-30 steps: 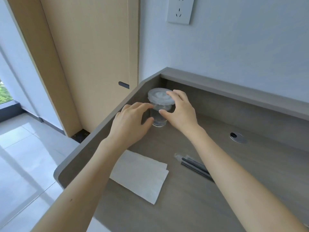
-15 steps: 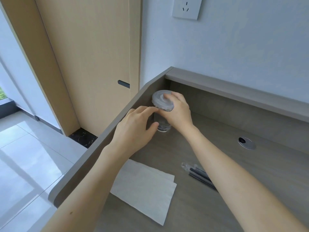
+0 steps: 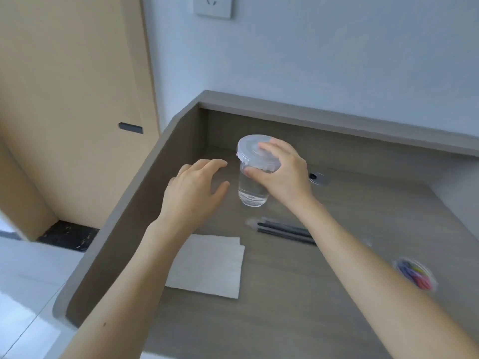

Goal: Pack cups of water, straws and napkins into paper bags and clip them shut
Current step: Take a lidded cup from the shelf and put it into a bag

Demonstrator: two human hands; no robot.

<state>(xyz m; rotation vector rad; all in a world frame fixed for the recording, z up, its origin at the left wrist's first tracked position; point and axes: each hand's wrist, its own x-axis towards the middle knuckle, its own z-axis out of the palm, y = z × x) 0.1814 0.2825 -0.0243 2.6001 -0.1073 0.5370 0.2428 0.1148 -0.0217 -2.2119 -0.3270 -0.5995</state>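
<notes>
Grey-brown wood-look desk (image 3: 298, 307) fills centre & lower right of frame, w/ a raised rim along its back & left edges. Pale blue-grey wall (image 3: 311, 60) behind it, white socket (image 3: 213, 5) at top centre. Tan door panel (image 3: 64, 99) takes upper left, w/ a dark slot handle (image 3: 130, 128). Light floor tiles (image 3: 26, 281) at lower left. Round metal grommet (image 3: 317, 177) is set into desk right of centre, just past the right hand.

On desk:
- White napkins (image 3: 210, 265) stacked flat at lower centre, left side hidden by left forearm.
- Dark straws (image 3: 285, 229) lie btwn napkins & cup, right ends hidden by right forearm.
- Clear tub (image 3: 414, 273) at right edge holds coloured bits, too blurred to identify.

Left hand (image 3: 191, 193): fingers spread & relaxed, holding nothing. It hovers just left of cup, not touching it.

Right hand (image 3: 282, 172): grips clear cup (image 3: 252, 193) of water from the right. Fingers drape over translucent lid (image 3: 250, 149), thumb presses on cup wall just under lid rim. Cup is roughly upright, near centre of frame, twd desk's back-left corner. Can't tell if its base sits on desk or is just off it.
</notes>
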